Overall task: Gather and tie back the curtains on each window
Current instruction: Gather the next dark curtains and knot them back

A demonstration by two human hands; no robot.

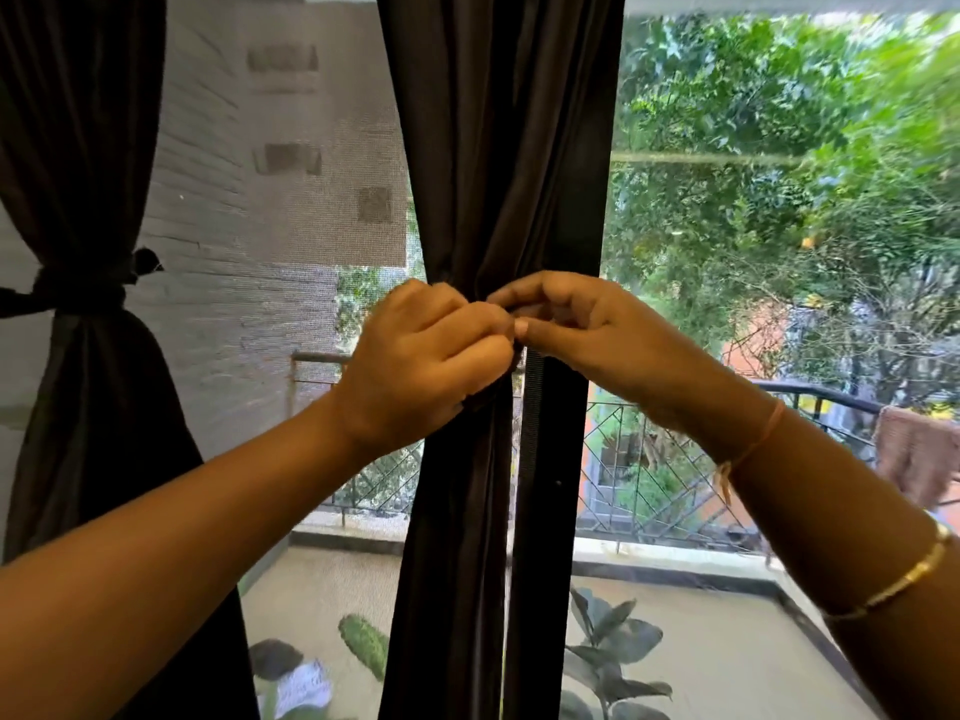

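Observation:
A dark brown curtain [498, 163] hangs gathered in the middle of the window. My left hand [415, 361] and my right hand [587, 330] meet in front of it at its narrowest point. Both hands pinch a dark tie-back band [534, 407], and one end of the band hangs straight down below my fingers. The knot itself is hidden behind my fingers. At the far left a second dark curtain [78, 148] is gathered, and a knotted dark tie [93, 291] holds it.
A mesh window screen [270, 252] fills the opening behind the curtains. Beyond it lie a balcony floor, a metal railing [649, 475], a grey brick wall and green trees. Leafy plants [608, 652] stand low by the window.

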